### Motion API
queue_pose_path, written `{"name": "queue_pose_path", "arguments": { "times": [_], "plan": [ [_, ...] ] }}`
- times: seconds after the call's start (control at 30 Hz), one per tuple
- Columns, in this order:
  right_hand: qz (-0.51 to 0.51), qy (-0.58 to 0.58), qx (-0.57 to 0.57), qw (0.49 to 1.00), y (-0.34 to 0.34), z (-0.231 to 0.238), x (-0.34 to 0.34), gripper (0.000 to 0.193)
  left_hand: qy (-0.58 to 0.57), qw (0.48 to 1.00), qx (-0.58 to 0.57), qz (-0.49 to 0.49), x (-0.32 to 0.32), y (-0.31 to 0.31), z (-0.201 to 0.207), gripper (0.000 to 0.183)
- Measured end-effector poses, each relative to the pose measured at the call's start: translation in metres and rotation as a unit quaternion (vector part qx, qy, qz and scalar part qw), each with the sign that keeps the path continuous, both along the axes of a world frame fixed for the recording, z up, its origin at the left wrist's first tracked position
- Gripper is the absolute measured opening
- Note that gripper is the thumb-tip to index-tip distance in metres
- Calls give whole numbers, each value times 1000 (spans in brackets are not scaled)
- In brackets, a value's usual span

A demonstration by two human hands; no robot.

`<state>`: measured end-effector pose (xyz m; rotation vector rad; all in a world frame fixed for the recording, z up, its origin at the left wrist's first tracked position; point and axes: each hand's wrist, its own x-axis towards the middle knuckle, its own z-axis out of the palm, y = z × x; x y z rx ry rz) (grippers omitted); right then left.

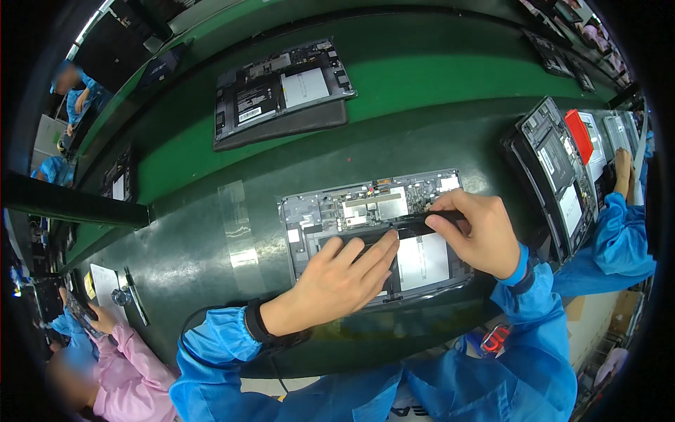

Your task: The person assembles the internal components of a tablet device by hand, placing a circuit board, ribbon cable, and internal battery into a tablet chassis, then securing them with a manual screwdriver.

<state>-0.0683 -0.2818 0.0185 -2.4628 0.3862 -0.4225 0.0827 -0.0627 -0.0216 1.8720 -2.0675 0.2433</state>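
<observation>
An opened tablet-like device lies on the dark green mat in front of me, with its circuit board and a white-labelled battery exposed. My left hand rests across its left and middle part, fingers stretched out, fingertips near the battery's upper left corner. My right hand is closed in a pinch on a dark strip along the seam between board and battery. The strip runs toward my left fingertips; its exact kind I cannot make out.
Another opened device sits on a dark panel at the back. Several stacked devices lean at the right, beside a red piece. Clear tape crosses the mat; a pen lies left. Co-workers are at both sides.
</observation>
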Motion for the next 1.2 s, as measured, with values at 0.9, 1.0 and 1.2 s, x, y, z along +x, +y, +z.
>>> {"name": "queue_pose_path", "arguments": {
  "times": [0.9,1.0,1.2],
  "plan": [
    [38,132,80,987,-10,2,24,25,15,999,-31,-7,1,3,-8,47],
    [27,143,95,985,-11,1,23,25,13,999,-31,-5,1,2,-7,46],
    [27,182,61,981,-8,13,26,24,23,999,-37,1,2,3,-8,46]
  ]
}}
